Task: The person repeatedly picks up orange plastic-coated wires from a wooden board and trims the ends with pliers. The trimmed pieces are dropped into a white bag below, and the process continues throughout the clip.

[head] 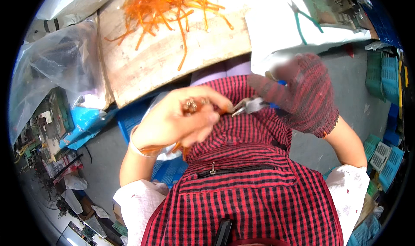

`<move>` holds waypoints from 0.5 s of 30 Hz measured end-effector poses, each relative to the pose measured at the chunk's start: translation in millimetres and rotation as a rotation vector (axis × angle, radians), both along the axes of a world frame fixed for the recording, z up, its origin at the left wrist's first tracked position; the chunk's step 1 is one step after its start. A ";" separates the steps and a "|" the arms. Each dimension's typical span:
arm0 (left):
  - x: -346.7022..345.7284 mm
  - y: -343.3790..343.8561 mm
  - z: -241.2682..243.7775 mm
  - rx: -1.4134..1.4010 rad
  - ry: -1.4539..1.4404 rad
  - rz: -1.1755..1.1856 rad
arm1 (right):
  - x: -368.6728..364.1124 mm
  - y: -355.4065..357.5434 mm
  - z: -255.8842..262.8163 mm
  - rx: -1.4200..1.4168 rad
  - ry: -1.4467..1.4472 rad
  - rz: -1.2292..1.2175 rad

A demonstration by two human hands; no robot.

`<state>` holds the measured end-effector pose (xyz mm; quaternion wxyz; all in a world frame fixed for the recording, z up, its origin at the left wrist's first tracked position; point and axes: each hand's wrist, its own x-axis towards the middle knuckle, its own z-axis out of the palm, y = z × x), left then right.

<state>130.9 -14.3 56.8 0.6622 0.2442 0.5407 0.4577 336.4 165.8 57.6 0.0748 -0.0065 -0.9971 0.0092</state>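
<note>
My bare left hand is closed around a small bunch of orange strips, whose ends stick out below the palm. Small shiny metal pieces show between its fingers. In a dark red knitted glove, my right hand grips blue-handled pliers. The plier jaws point left and reach almost to my left fingertips, where a small orange end is pinched. Whether the jaws touch it I cannot tell. Both hands are above my checked apron. Motion blurs the fingers and the metal parts.
Ahead is a worn wooden table with a heap of orange strips. Green-handled pliers lie on a white sheet to the right. A blue plastic basket stands below my left arm. Clear plastic bags cover the left side.
</note>
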 end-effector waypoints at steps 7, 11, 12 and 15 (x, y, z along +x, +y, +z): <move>-81.7 87.3 -53.1 0.655 1.839 -0.122 | 5.8 -15.6 -9.0 -0.513 0.134 -0.282; -105.3 133.1 -76.3 0.759 2.029 -0.623 | 9.5 -32.9 -26.8 -0.572 0.127 -0.298; -101.3 134.8 -71.7 0.842 1.960 -0.445 | 14.8 -34.3 -30.6 -0.551 0.157 -0.316; -68.2 120.8 -31.7 0.966 1.530 0.030 | 30.1 -36.3 -36.3 -0.772 0.021 -0.483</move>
